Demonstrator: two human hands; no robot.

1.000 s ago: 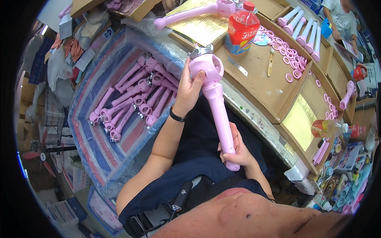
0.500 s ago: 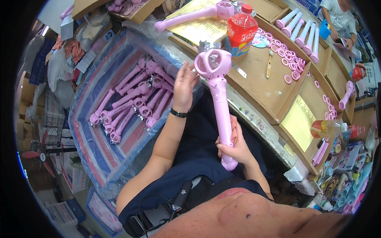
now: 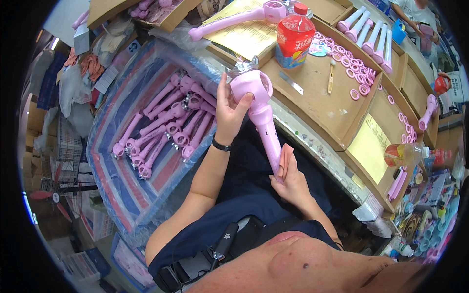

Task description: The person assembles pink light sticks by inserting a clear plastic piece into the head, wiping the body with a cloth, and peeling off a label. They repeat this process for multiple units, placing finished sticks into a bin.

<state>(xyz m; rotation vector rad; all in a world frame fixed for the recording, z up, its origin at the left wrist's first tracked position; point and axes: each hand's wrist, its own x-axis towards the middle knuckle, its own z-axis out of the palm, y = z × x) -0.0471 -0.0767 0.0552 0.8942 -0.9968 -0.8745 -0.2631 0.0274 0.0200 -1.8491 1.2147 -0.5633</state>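
pink wand (image 3: 262, 119) is in both hands, left of the red bottle (image 3: 295, 39) and nearer the body. left hand (image 3: 230, 115) is wrapped on the wand head, thumb across the front; right hand (image 3: 295, 184) is closed round the handle with an orange cloth (image 3: 285, 160) in its grip, can't see the lower end. main risk, i'd say: cloth slips on smooth plastic, left hand loosens at the same time, wand drops. second: silver crown (image 3: 244, 67) is near the bottle, so a careless swing right could tip it; a loose cap would then wet the tray. grit in the cloth could also scratch. containers: striped bin (image 3: 110, 176), well left of the bottle and nearer, plastic-lined, holds a loose heap of pink wands (image 3: 163, 120); tossing another on could scuff them. cardboard tray (image 3: 327, 119) has the bottle at its left end, then to the bottle's right a metal strip (image 3: 291, 82), small brush (image 3: 331, 80) and pink rings (image 3: 364, 89). open box (image 3: 180, 14), far left of the bottle, has pink parts inside.
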